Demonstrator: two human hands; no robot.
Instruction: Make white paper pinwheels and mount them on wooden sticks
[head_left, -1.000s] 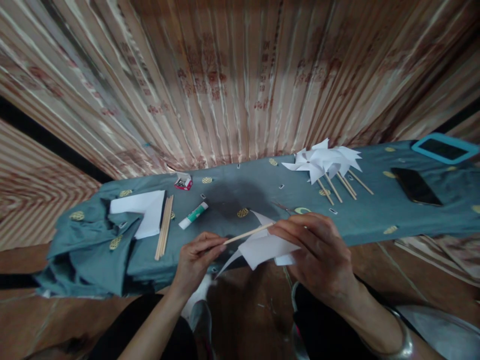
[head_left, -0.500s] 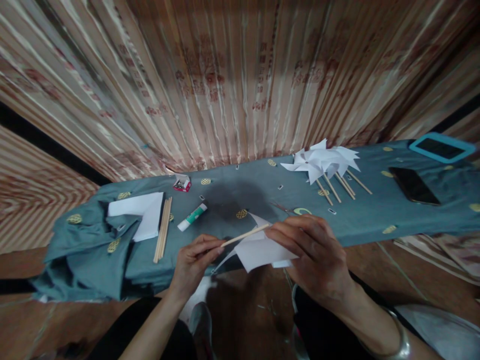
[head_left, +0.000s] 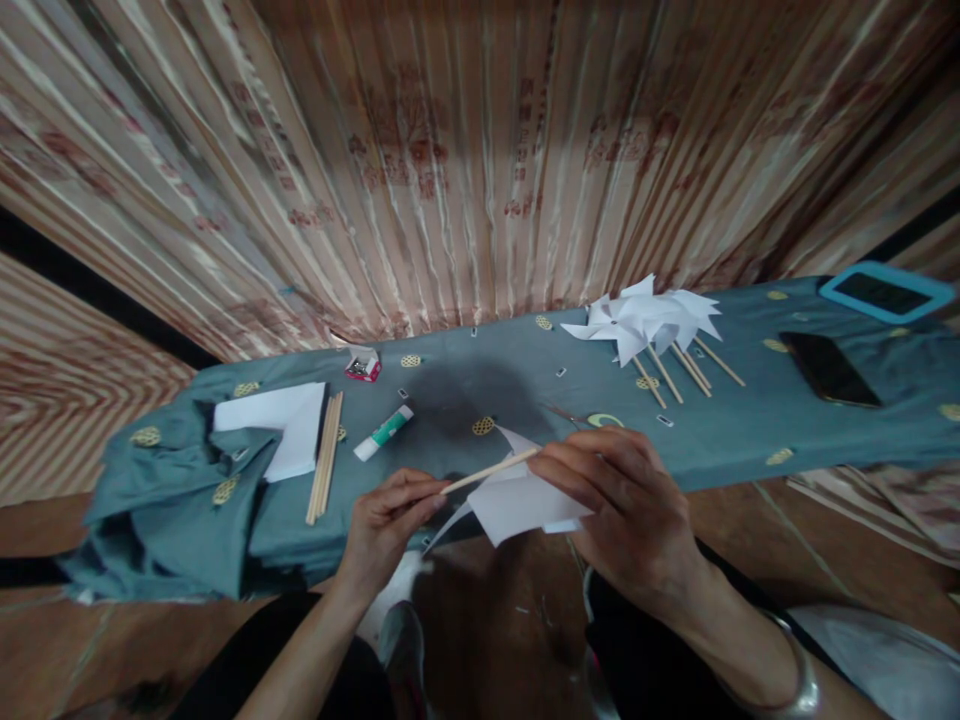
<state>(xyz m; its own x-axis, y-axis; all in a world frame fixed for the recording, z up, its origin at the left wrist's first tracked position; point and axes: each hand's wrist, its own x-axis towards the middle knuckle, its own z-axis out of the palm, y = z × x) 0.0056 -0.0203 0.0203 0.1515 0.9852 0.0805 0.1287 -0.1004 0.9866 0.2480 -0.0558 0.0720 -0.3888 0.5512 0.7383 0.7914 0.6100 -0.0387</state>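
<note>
Between my hands is a white paper pinwheel (head_left: 510,505) with a thin wooden stick (head_left: 487,471) lying across it. My left hand (head_left: 394,520) pinches the stick's left end between thumb and fingers. My right hand (head_left: 619,500) is closed round the pinwheel at the stick's other end; its fingers hide that end and part of the paper. Both hands are above the table's near edge. Just beyond my right hand lie scissors (head_left: 602,421) with a pale green handle. A glue stick (head_left: 384,433) lies on the cloth beyond my left hand.
The table has a grey-green cloth (head_left: 465,390). On the left are folded white paper (head_left: 300,430), several wooden sticks (head_left: 325,460) and a small open box of pins (head_left: 363,364). Finished pinwheels (head_left: 645,318), a black phone (head_left: 829,369) and a blue-framed device (head_left: 885,292) lie right. A curtain (head_left: 480,180) hangs behind.
Almost nothing differs. Both hands keep the same grip on the stick and pinwheel, and the view has shifted very slightly.
</note>
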